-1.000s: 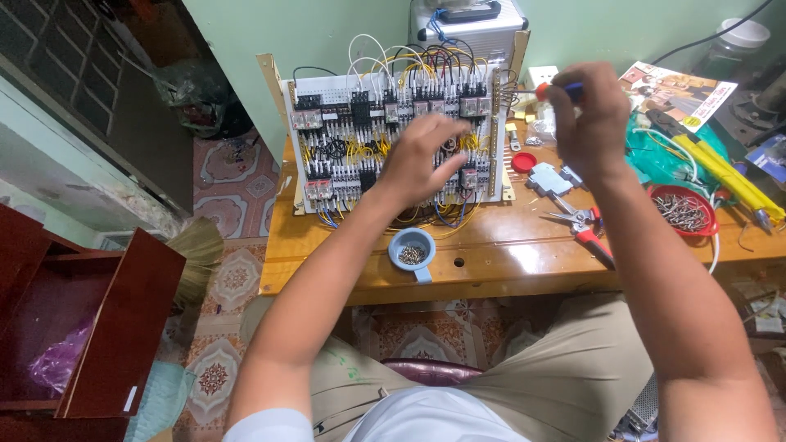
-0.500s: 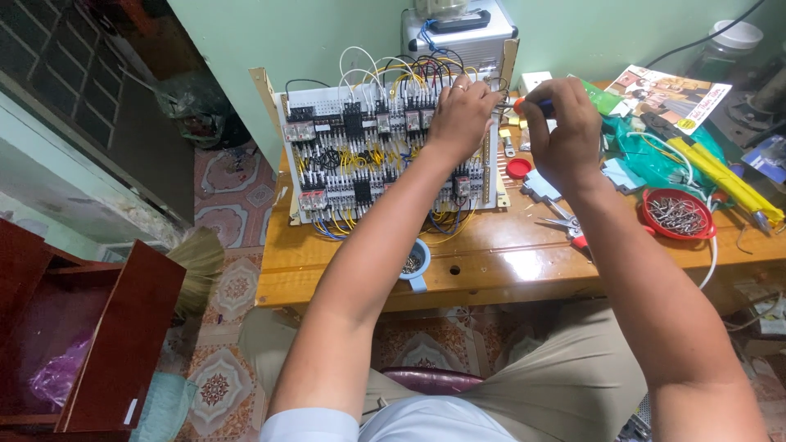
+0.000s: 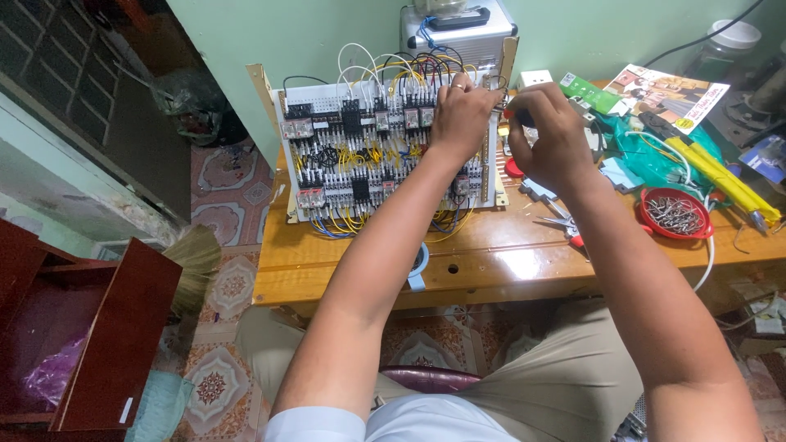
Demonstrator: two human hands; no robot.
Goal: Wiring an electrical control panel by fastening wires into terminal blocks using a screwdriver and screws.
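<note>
The wired relay panel (image 3: 385,155) stands propped on the wooden bench (image 3: 491,262). The left hand (image 3: 463,115) pinches wires at the panel's upper right corner; hold them steady. The right hand (image 3: 548,135), just right of the panel, is closed on a red-tipped screwdriver (image 3: 512,115); keep its tip square to the terminal.

The wiring panel (image 3: 360,155) stands propped on the left half of the workbench (image 3: 491,262), leaning toward the back edge. A metal case (image 3: 458,29) stands behind the panel's right top corner. Both hands meet at that corner: left hand (image 3: 460,115) on the panel, right hand (image 3: 553,135) just beside it. A small cup (image 3: 417,263) sits at the front edge, before the panel. A bowl of screws (image 3: 675,213) lies toward the right end, pliers (image 3: 561,225) between it and the panel. A magazine (image 3: 667,86) lies at the back right.
</note>
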